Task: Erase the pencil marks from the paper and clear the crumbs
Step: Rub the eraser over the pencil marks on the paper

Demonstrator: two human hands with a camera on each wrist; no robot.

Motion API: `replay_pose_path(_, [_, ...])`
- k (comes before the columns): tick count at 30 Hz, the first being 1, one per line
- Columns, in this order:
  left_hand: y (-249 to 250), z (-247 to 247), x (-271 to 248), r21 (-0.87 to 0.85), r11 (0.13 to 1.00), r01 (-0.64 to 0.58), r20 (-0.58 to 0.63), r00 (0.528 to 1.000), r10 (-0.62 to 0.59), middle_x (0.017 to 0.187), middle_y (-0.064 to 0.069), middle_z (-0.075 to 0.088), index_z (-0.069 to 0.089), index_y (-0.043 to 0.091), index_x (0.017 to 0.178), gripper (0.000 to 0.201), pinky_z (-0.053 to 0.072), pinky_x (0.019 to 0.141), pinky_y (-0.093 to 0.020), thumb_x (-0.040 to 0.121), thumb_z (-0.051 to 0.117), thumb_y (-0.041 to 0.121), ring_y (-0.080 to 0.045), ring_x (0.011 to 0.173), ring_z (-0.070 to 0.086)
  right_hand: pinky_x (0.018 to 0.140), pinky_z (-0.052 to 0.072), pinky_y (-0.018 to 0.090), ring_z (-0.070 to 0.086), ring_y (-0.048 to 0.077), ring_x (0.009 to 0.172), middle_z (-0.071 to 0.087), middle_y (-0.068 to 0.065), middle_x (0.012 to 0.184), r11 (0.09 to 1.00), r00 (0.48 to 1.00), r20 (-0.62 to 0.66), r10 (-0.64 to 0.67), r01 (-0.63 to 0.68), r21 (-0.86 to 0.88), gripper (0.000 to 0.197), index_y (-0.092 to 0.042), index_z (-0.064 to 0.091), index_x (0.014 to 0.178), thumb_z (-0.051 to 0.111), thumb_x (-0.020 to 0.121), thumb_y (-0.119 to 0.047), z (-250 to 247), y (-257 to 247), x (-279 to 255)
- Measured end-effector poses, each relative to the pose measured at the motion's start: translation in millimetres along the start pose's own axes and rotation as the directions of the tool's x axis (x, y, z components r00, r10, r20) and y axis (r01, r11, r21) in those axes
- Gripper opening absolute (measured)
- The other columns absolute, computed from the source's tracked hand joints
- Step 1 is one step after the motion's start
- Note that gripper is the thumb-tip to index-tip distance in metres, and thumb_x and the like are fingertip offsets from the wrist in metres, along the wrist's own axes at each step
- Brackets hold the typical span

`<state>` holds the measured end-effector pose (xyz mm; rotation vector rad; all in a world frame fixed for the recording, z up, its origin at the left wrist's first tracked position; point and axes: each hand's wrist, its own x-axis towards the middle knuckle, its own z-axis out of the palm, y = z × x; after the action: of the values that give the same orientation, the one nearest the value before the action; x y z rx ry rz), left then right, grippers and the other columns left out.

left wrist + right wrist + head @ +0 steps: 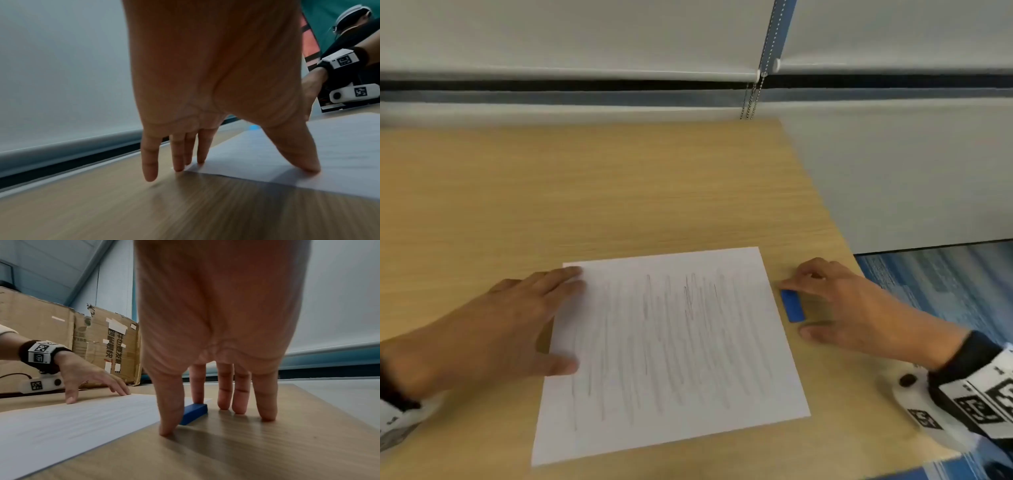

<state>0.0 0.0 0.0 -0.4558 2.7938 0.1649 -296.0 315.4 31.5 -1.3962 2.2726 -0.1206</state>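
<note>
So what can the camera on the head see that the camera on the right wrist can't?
Only the head view shows the grey pencil scribbles clearly across the white paper sheet, plus the window blinds' bead chain.

Only the right wrist view shows the taped brown cardboard boxes behind the table.

Both show the small blue rectangular eraser lying flat beside the paper, the right hand around it, and the left hand on the paper's edge.
</note>
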Motion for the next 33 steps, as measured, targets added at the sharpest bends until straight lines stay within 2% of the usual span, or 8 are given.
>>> replay_pose_path(4, [-0.8, -3.0, 2.9, -0.009, 1.0, -0.013, 0.004, 1.0, 0.013, 0.14, 0.041, 0.005, 0.031, 0.044, 0.144, 0.11, 0.028, 0.09, -0.025, 0.049, 0.039, 0.1, -0.005, 0.13, 0.034, 0.098, 0.033, 0.017, 0.039, 0.003, 0.117, 0.035, -0.018, 0.127, 0.997, 0.999, -0.044, -0.031, 0.028, -0.071, 0.059, -0.039, 0.047, 0.133, 0.07, 0.079, -0.04, 2.5, -1.1, 2.5])
replay_pose_path(6, [0.8, -5.2, 4.6, -0.011, 1.0, -0.02, 0.02, 1.0, 0.02, 0.136, 0.043, 0.005, 0.025, 0.05, 0.14, 0.108, 0.027, 0.092, -0.024, 0.045, 0.042, 0.1, -0.005, 0.132, 0.035, 0.099, 0.034, 0.018, 0.041, 0.003, 0.116, 0.038, -0.018, 0.128, 0.995, 0.998, -0.061, -0.032, 0.026, -0.095, 0.057, -0.038, 0.049, 0.132, 0.071, 0.079, -0.04, 6.5, -2.0, 2.8])
replay_pose_path(11, [18.1, -15.5, 6.6, 0.115, 0.993, -0.002, 0.085, 0.996, -0.007, 0.155, 0.023, 0.007, 0.015, 0.034, 0.152, 0.136, 0.024, 0.107, -0.018, 0.035, 0.025, 0.104, 0.0, 0.138, 0.023, 0.096, 0.041, 0.021, 0.051, 0.005, 0.109, 0.051, -0.016, 0.123, 0.998, 0.99, -0.142, 0.001, -0.011, -0.065, 0.051, -0.029, 0.054, 0.124, 0.074, 0.078, -0.037, 12.8, -3.5, -5.7])
replay_pose_path(15, [49.9, -20.0, 4.6, 0.141, 0.99, -0.021, 0.097, 0.995, 0.007, 0.157, 0.022, 0.005, 0.012, 0.033, 0.152, 0.124, 0.02, 0.108, -0.019, 0.048, 0.038, 0.096, 0.0, 0.139, 0.022, 0.083, 0.052, 0.027, 0.06, 0.006, 0.097, 0.062, -0.013, 0.102, 0.998, 0.97, -0.24, 0.043, -0.03, 0.055, 0.04, -0.029, 0.058, 0.104, 0.08, 0.07, -0.029, 12.8, -6.7, -23.6])
replay_pose_path(21, [105.6, -16.1, 0.8, 0.137, 0.988, -0.078, 0.076, 0.995, 0.068, 0.156, 0.015, 0.015, 0.013, 0.022, 0.153, 0.116, 0.023, 0.106, -0.02, 0.065, 0.055, 0.084, -0.005, 0.134, 0.03, 0.057, 0.055, 0.036, 0.063, 0.012, 0.054, 0.067, 0.001, 0.063, 0.963, 0.914, -0.404, 0.031, 0.08, 0.256, 0.036, -0.018, 0.057, 0.074, 0.09, 0.06, -0.021, 16.1, -37.5, -53.1])
replay_pose_path(24, [123.1, -10.3, -2.5, 0.12, 0.988, -0.095, 0.075, 0.993, 0.086, 0.158, 0.01, 0.011, 0.016, 0.017, 0.153, 0.118, 0.023, 0.108, -0.022, 0.065, 0.056, 0.085, -0.011, 0.135, 0.031, 0.054, 0.055, 0.034, 0.066, 0.016, 0.052, 0.068, 0.005, 0.062, 0.915, 0.922, -0.388, -0.017, 0.171, 0.366, 0.029, -0.012, 0.059, 0.078, 0.086, 0.067, -0.014, 17.6, -54.5, -51.7])
replay_pose_path(27, [132.1, -8.8, -6.5, 0.096, 0.991, -0.094, 0.1, 0.991, 0.084, 0.16, 0.008, 0.004, 0.016, 0.016, 0.154, 0.119, 0.02, 0.112, -0.024, 0.065, 0.057, 0.084, -0.016, 0.139, 0.024, 0.056, 0.052, 0.022, 0.066, 0.01, 0.054, 0.068, 0.001, 0.066, 0.921, 0.937, -0.329, -0.115, 0.225, 0.319, 0.019, -0.019, 0.065, 0.089, 0.077, 0.078, -0.011, 22.8, -67.7, -39.7])
replay_pose_path(33, [134.4, -12.6, -8.3, 0.08, 0.994, -0.077, 0.07, 0.995, 0.071, 0.154, 0.007, 0.025, 0.029, 0.02, 0.149, 0.104, 0.025, 0.112, -0.035, 0.068, 0.063, 0.076, -0.013, 0.135, 0.027, 0.054, 0.051, 0.021, 0.067, 0.008, 0.056, 0.067, -0.003, 0.067, 0.95, 0.948, -0.253, -0.191, 0.244, 0.196, 0.006, -0.014, 0.058, 0.087, 0.062, 0.089, -0.01, 33.7, -93.8, -4.1])
